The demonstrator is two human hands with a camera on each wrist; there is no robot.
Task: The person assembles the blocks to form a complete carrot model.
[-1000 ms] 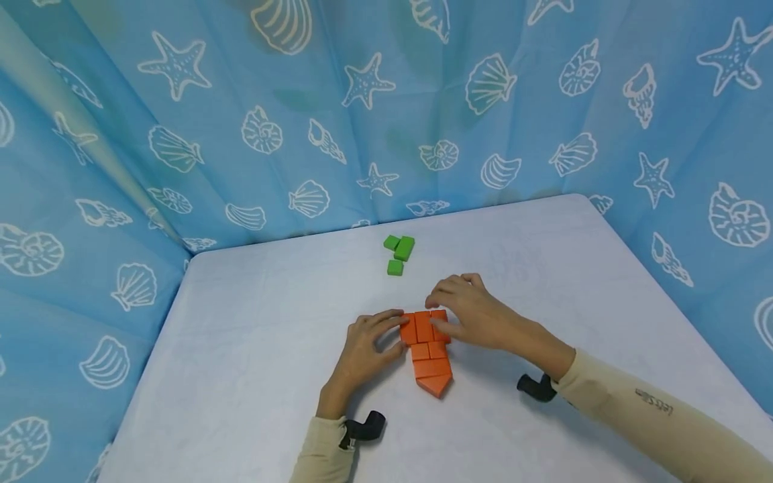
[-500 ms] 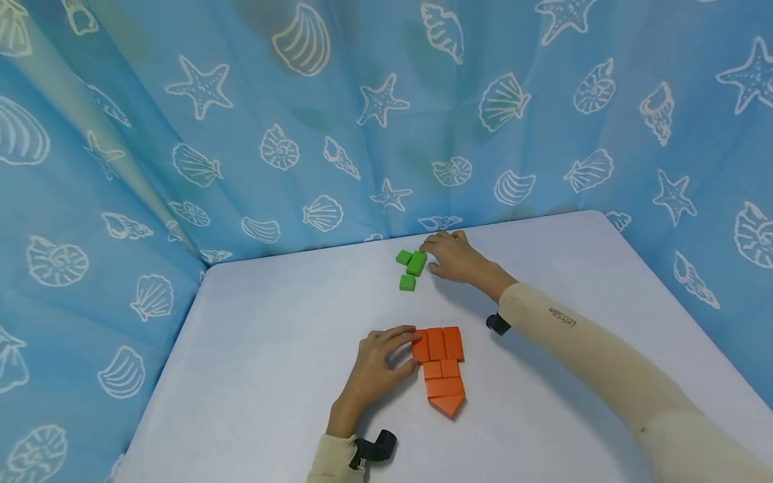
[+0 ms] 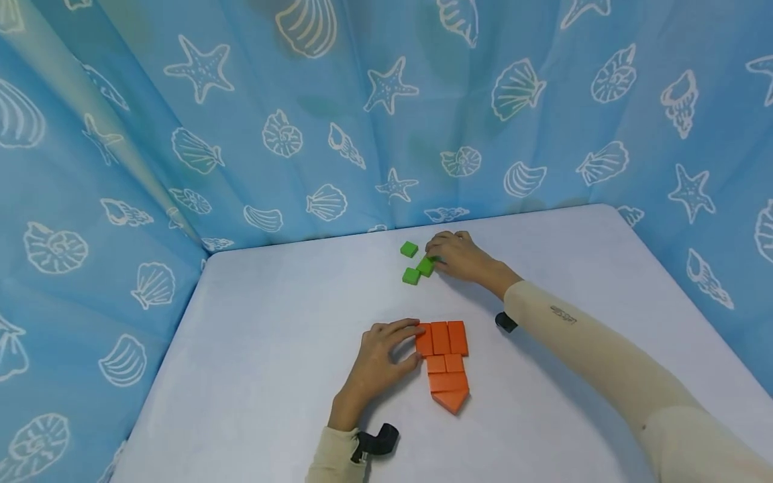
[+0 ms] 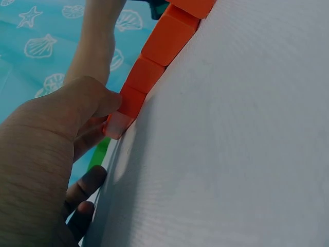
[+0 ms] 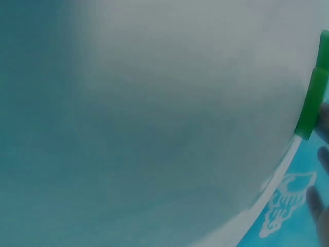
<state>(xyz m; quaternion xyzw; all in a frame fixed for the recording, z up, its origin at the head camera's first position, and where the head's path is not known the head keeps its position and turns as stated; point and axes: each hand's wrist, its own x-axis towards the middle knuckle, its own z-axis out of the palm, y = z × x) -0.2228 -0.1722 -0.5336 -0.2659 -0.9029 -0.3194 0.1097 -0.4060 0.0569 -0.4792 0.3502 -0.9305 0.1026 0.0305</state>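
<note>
Orange wooden blocks [image 3: 448,382] lie fitted together on the white table, with three oblong ones in the far row and a pointed one nearest me. My left hand [image 3: 377,355] holds the left oblong orange block [image 3: 425,343] between thumb and index finger; the thumb [image 4: 105,100] presses its side in the left wrist view. Farther back, the fingers of my right hand [image 3: 460,257] curl over the far end of an oblong green block [image 3: 425,267]. In the right wrist view, fingertips meet that green block [image 5: 311,105] at the picture's edge.
Two small green blocks lie close by, one farther back [image 3: 408,249] and one nearer [image 3: 411,276], which adjoins the oblong green one. A blue seashell curtain [image 3: 338,121] hangs behind the white table [image 3: 272,349]. Black wrist cameras [image 3: 380,440] stick out from both sleeves.
My right hand has gone from the orange blocks to the green ones and taken hold of the oblong block, which has shifted away from the far small one. My left hand stays at the orange blocks.
</note>
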